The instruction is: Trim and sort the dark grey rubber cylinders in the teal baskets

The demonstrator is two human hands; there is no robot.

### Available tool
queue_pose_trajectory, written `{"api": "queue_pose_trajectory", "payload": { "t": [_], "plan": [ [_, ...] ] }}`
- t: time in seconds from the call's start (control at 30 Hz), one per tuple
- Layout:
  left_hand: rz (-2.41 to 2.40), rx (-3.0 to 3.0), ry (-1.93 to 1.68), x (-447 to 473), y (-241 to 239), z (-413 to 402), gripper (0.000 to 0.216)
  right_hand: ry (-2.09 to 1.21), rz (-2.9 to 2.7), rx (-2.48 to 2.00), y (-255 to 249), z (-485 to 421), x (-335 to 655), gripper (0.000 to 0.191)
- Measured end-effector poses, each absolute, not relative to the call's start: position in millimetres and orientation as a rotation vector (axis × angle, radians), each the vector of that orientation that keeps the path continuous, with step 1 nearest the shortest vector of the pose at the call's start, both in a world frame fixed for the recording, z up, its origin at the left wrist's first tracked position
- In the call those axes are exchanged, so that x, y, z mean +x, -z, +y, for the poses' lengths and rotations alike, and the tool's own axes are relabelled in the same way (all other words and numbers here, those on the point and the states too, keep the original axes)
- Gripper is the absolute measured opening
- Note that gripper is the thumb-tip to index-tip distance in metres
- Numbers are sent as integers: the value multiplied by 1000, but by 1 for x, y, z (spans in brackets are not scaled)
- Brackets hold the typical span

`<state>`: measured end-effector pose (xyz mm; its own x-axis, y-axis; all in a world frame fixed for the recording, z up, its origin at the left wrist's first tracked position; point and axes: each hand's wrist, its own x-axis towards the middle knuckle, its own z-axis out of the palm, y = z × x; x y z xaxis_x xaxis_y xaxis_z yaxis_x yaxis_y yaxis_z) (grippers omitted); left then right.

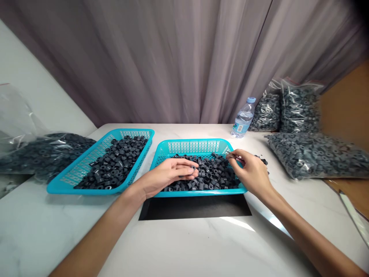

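Note:
My left hand (170, 173) is over the left part of the middle turquoise basket (198, 193), palm turned inward. Between its thumb and fingertips sits a small dark grey ring-shaped piece (193, 168). Above the same basket's right side, my right hand (250, 169) is closed on a thin metal tool (234, 156); its exact kind is too small to make out. Many short, hollow dark grey cylinders (211, 171) fill the basket beneath both hands.
To the left stands a second turquoise basket (86, 191) of similar cylinders, beside a clear plastic bag (63, 150) of them. A water bottle (242, 119) stands behind. Filled bags (301, 109) and a lying bag (319, 156) are at right. Loose pieces (263, 159) lie near my right hand.

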<state>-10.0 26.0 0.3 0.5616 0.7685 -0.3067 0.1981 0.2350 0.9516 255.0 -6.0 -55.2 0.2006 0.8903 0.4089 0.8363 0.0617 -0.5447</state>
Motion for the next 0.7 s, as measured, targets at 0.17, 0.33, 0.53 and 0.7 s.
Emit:
{"api": "queue_pose_trajectory", "payload": {
  "t": [0.17, 0.33, 0.53, 0.7],
  "plan": [
    [988, 1367, -452, -9, 2, 25, 36, -94, -1624, -1765, 55, -6, 255, 19],
    [946, 1349, -479, -9, 2, 24, 31, -100, -1627, -1760, 55, -6, 256, 20],
    [1025, 1252, -486, -5, -7, 19, 41, -98, -1642, -1741, 58, -5, 259, 18],
    [1039, 1324, -417, -2, -13, 13, 35, -14, -1660, -1574, 48, -11, 253, 18]
  ]
}}
